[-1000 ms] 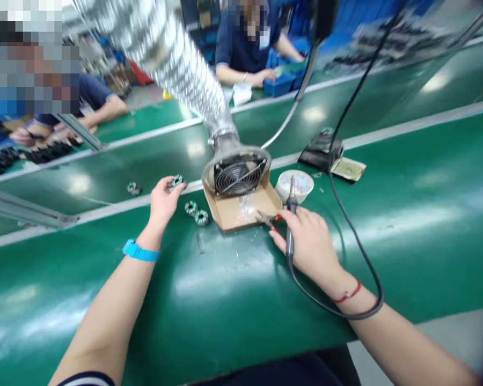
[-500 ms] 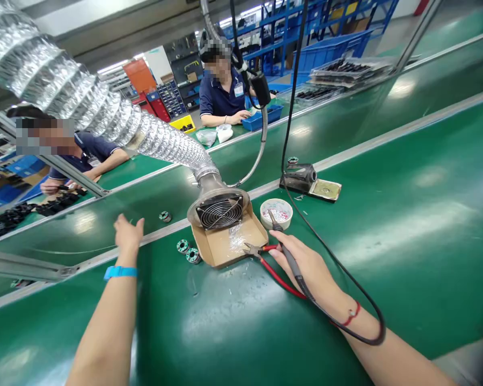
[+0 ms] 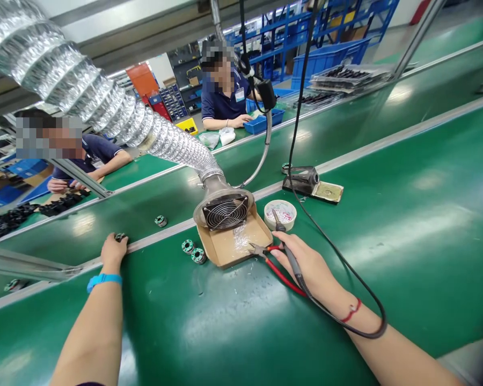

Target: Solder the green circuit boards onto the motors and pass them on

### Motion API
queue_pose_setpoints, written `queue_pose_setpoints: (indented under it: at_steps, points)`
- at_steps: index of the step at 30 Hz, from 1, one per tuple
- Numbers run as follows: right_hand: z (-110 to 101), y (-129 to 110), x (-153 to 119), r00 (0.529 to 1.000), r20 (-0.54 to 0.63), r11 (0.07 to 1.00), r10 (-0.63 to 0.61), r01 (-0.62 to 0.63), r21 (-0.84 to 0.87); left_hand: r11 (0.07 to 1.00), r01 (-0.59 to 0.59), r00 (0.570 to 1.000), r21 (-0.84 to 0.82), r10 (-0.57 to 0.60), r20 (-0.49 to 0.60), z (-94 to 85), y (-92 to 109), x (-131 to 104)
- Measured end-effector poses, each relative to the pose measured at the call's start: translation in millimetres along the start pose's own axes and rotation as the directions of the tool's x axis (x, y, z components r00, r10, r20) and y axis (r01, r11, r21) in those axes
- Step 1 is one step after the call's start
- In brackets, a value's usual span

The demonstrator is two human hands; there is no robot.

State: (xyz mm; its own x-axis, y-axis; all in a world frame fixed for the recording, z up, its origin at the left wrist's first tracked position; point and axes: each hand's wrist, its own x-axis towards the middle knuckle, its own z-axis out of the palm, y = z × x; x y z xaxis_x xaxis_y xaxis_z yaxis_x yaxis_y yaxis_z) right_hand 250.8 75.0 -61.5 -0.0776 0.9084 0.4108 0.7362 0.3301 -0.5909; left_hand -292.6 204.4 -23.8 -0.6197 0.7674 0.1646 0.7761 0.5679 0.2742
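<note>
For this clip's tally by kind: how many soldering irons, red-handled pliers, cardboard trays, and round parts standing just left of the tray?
Soldering iron: 1
Pliers: 1
Cardboard tray: 1
Round parts just left of it: 2
Total: 5

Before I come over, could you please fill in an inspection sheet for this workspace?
Surface: green table, small pale bits on it.
Job's things: soldering iron, red-handled pliers, two ring-shaped parts beside the cardboard tray.
Clutter: silvery clippings in the tray.
Hands: left hand at a similar part, grip unclear; right hand holds the iron.
Cables: black cord looping across the right wrist.
Surroundings: two people opposite; fan at the tray's back.
</note>
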Motion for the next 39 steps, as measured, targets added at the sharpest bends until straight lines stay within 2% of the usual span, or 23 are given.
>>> queue_pose_setpoints:
  at_steps: [3,4,6,8,10,12,15,17,20,24,27,29,33,39]
  points:
    - [2,1,0,1.000,-0.023,1.000,0.005,-0.005,0.000,0.996,0.032,0.999,-0.088,-0.035,-0.030,-5.6,9,-3]
    - [3,2,0,0.999,-0.035,1.000,0.012,-0.012,0.000,0.992,0.010,0.999,-0.129,-0.016,-0.048,-7.3,12,-8]
    - [3,3,0,0.998,-0.060,0.999,0.033,-0.033,0.001,0.971,-0.088,0.995,-0.221,0.076,-0.063,-8.5,17,-25]
    - [3,4,-1,0.996,-0.074,0.999,0.053,-0.053,0.005,0.927,-0.214,0.976,-0.308,0.218,-0.020,-6.1,21,-54]
    - [3,4,-2,0.995,-0.075,0.998,0.068,-0.067,0.012,0.875,-0.309,0.929,-0.374,0.361,0.078,-0.8,22,-91]
    - [2,3,-3,0.995,-0.069,0.997,0.074,-0.072,0.020,0.834,-0.364,0.862,-0.415,0.470,0.189,4.5,23,-133]
    - [0,2,-4,0.995,-0.071,0.997,0.075,-0.072,0.034,0.796,-0.406,0.781,-0.450,0.558,0.282,6.2,24,-185]
    - [-2,1,-5,0.992,-0.098,0.996,0.079,-0.075,0.044,0.779,-0.421,0.748,-0.464,0.588,0.307,2.5,24,-206]
    - [-8,-1,-6,0.984,-0.157,0.995,0.084,-0.074,0.070,0.761,-0.432,0.723,-0.484,0.613,0.319,-6.7,27,-225]
    - [-18,-10,-14,0.975,-0.195,0.990,0.103,-0.081,0.120,0.746,-0.405,0.684,-0.528,0.631,0.367,-21.3,46,-252]
    - [-25,-28,-25,0.972,-0.151,0.956,0.179,-0.136,0.259,0.699,-0.324,0.599,-0.637,0.673,0.434,-31.6,71,-281]
    - [-29,-42,-31,0.974,-0.074,0.900,0.215,-0.168,0.402,0.664,-0.240,0.544,-0.709,0.697,0.468,-35.1,89,-297]
    - [-35,-67,-35,0.982,0.141,0.860,0.124,-0.177,0.479,0.583,-0.050,0.438,-0.811,0.743,0.507,-34.8,113,-319]
    - [-35,-85,-27,0.966,0.255,0.821,-0.039,-0.115,0.560,0.457,-0.054,0.362,-0.888,0.838,0.410,-35.8,119,-329]
